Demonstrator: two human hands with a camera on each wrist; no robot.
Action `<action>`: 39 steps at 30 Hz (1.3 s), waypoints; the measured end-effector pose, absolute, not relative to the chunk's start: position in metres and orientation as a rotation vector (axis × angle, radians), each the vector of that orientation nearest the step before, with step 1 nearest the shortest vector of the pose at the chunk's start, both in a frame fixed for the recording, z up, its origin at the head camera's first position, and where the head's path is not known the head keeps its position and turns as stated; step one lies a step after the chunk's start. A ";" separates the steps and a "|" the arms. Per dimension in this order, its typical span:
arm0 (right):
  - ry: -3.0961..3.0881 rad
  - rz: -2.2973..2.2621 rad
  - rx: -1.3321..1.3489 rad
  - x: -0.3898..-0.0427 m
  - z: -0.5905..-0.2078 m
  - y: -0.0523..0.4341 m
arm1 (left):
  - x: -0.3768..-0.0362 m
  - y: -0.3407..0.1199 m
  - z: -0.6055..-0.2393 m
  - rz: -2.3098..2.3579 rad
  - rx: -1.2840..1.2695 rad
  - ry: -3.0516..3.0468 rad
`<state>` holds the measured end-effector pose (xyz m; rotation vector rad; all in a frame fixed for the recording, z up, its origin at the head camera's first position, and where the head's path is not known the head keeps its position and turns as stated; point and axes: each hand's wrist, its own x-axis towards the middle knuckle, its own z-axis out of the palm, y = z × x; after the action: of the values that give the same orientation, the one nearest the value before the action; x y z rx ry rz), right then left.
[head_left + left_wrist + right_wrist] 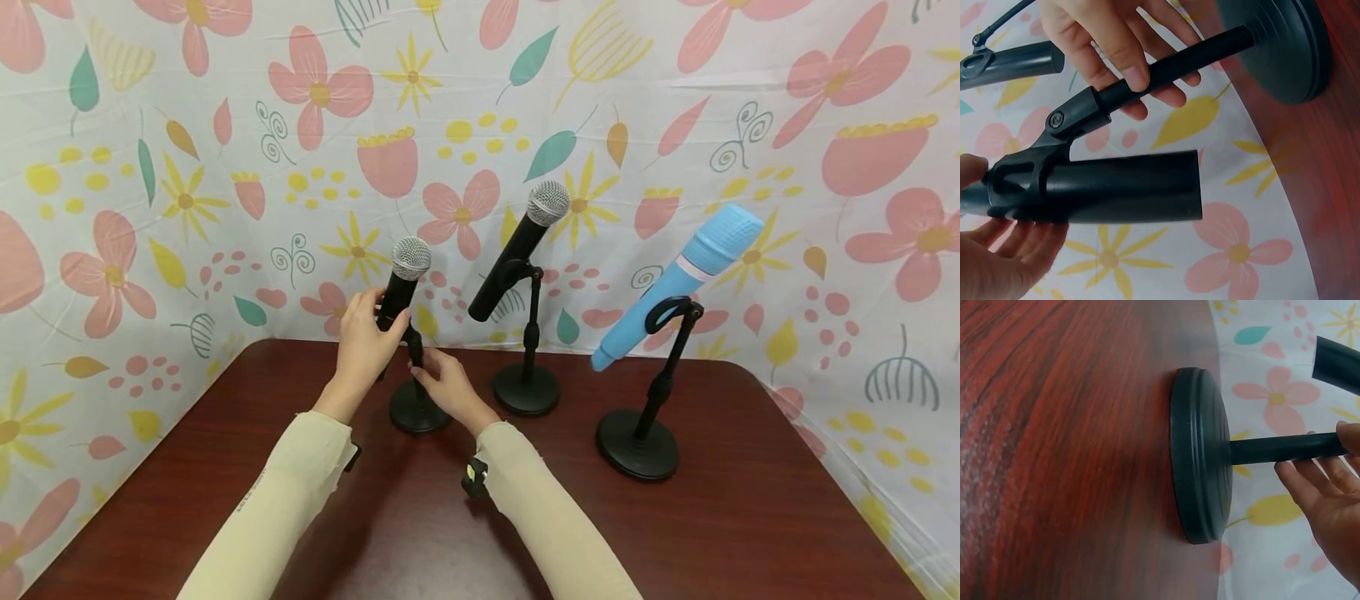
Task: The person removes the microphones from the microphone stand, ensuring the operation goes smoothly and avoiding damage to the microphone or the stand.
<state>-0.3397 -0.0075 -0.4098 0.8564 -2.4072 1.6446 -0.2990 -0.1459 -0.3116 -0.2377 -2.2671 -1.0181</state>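
Observation:
A black microphone (401, 287) with a silver mesh head sits tilted in the clip (1029, 178) of a short desk stand. My left hand (362, 346) grips its body near the clip, thumb on one side and fingers on the other. Below, my right hand (452, 387) pinches the stand's pole (1179, 65) between thumb and fingers. The stand's round black base (1204, 456) rests on the table. In the left wrist view, the microphone's plain lower end (1141, 187) sticks out past the clip.
Another black microphone (510, 254) leans in a stand just to the right. Farther right, a light blue microphone (667, 292) rests in a third stand (639, 446). Behind the dark red wooden table (720, 517) hangs a flower-patterned cloth (247, 150).

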 end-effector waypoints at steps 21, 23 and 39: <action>-2.350 1.648 0.751 -0.333 -0.410 -0.007 | -0.292 -0.144 -0.309 -1.084 -0.214 -2.219; -2.341 1.658 0.772 -0.333 -0.409 -0.006 | -0.291 -0.144 -0.307 -1.086 -0.218 -2.204; -2.291 1.646 0.836 -0.322 -0.399 0.008 | -0.278 -0.136 -0.296 -1.014 -0.277 -2.243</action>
<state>-0.3223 0.0082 -0.3989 0.8361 -2.2908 1.6461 -0.2776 -0.1358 -0.2964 -0.2768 -2.2425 -1.0143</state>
